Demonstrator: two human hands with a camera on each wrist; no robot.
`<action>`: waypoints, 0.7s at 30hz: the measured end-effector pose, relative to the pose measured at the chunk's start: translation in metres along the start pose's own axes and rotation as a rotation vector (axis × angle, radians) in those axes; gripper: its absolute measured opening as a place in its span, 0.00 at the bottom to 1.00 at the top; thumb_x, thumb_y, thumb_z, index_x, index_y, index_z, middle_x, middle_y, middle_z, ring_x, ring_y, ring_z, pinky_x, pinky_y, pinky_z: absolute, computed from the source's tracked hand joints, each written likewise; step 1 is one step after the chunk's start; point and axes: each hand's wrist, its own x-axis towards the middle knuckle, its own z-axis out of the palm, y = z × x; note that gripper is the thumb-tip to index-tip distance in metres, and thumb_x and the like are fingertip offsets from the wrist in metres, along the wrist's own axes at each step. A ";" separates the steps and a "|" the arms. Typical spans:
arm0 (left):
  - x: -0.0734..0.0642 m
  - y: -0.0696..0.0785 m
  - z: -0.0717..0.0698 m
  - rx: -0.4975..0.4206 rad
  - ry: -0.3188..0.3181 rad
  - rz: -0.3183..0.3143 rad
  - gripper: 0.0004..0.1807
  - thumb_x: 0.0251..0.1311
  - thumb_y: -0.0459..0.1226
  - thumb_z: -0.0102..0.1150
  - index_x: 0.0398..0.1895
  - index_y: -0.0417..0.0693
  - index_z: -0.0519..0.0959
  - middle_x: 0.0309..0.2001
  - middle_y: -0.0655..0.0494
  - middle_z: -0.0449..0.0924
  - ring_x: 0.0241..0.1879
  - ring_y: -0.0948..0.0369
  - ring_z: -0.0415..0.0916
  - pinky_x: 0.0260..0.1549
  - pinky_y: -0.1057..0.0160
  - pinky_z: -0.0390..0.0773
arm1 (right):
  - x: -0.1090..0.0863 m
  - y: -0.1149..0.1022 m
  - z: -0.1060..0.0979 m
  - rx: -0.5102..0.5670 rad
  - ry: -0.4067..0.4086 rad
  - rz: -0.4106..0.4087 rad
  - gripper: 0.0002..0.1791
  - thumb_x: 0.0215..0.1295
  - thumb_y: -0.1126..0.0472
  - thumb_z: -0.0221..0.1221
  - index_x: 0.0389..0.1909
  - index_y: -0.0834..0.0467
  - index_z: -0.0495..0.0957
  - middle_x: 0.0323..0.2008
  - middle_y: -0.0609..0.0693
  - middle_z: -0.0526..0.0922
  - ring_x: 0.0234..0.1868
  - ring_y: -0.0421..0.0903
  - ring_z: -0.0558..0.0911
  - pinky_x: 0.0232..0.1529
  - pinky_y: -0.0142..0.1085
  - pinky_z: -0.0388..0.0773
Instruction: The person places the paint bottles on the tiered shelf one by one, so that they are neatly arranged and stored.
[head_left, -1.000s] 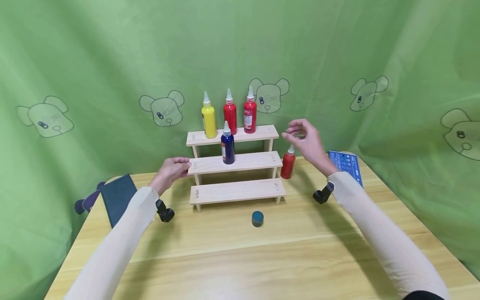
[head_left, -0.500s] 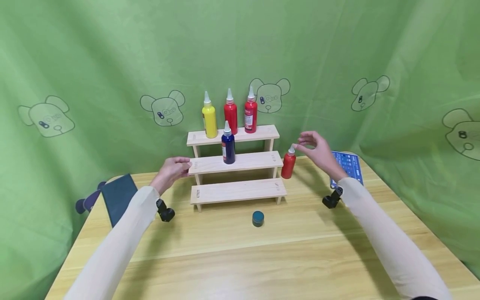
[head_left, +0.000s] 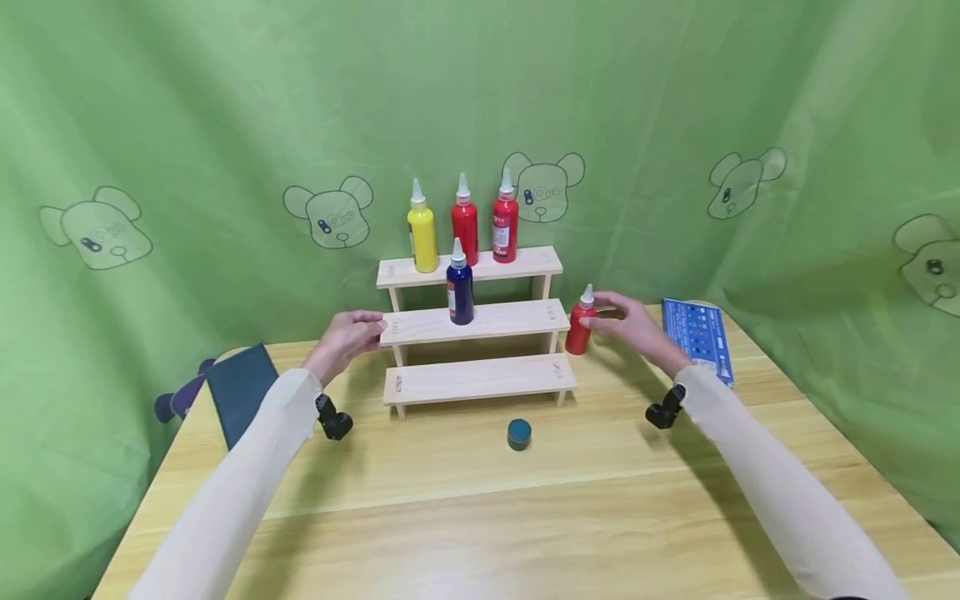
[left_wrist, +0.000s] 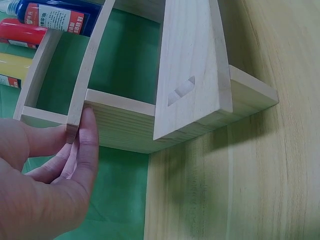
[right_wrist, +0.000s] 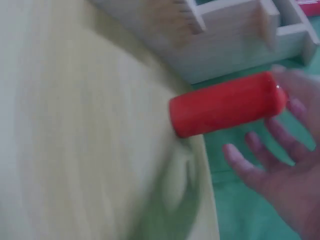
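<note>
A three-tier wooden display shelf (head_left: 480, 380) stands on the table. My left hand (head_left: 349, 337) pinches the left end of its middle tier, thumb above and fingers below. At the shelf's right side a red squeeze paint bottle (head_left: 577, 333) with a white nozzle stands upright on the table. My right hand (head_left: 630, 327) has its thumb and forefinger round the bottle's upper part; its other fingers (right_wrist: 242, 162) are spread apart from it. A blue paint bottle (head_left: 460, 293) is on the middle tier. The top tier bears a yellow bottle (head_left: 423, 242) and two red bottles (head_left: 505, 233).
A small dark teal jar (head_left: 519, 434) sits in front of the shelf. A dark flat book (head_left: 242, 392) lies at the table's left, and a blue printed sheet (head_left: 699, 337) at its right. A green curtain (head_left: 480, 83) hangs behind the table.
My right hand has moved down from above to the red bottle beside the shelf, and its thumb and forefinger have come round it. My left hand keeps its hold on the shelf.
</note>
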 end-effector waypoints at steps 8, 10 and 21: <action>0.001 0.001 0.000 0.003 0.001 0.004 0.26 0.75 0.29 0.54 0.73 0.31 0.68 0.64 0.37 0.74 0.39 0.63 0.78 0.43 0.72 0.86 | 0.003 0.002 0.011 -0.010 0.040 -0.004 0.36 0.71 0.61 0.67 0.76 0.62 0.65 0.68 0.66 0.74 0.59 0.57 0.80 0.56 0.37 0.87; 0.000 0.000 0.000 0.007 0.004 0.002 0.26 0.75 0.29 0.54 0.73 0.31 0.68 0.63 0.37 0.74 0.39 0.63 0.78 0.42 0.73 0.85 | 0.003 0.003 0.013 -0.001 0.039 -0.002 0.37 0.71 0.61 0.67 0.76 0.62 0.64 0.69 0.66 0.74 0.63 0.62 0.78 0.55 0.31 0.86; -0.001 0.001 0.000 0.031 -0.002 0.004 0.26 0.76 0.30 0.54 0.73 0.31 0.68 0.65 0.35 0.74 0.38 0.64 0.78 0.42 0.73 0.86 | 0.003 0.016 0.022 -0.002 0.160 -0.014 0.33 0.68 0.56 0.70 0.68 0.66 0.71 0.61 0.67 0.80 0.51 0.39 0.82 0.53 0.21 0.82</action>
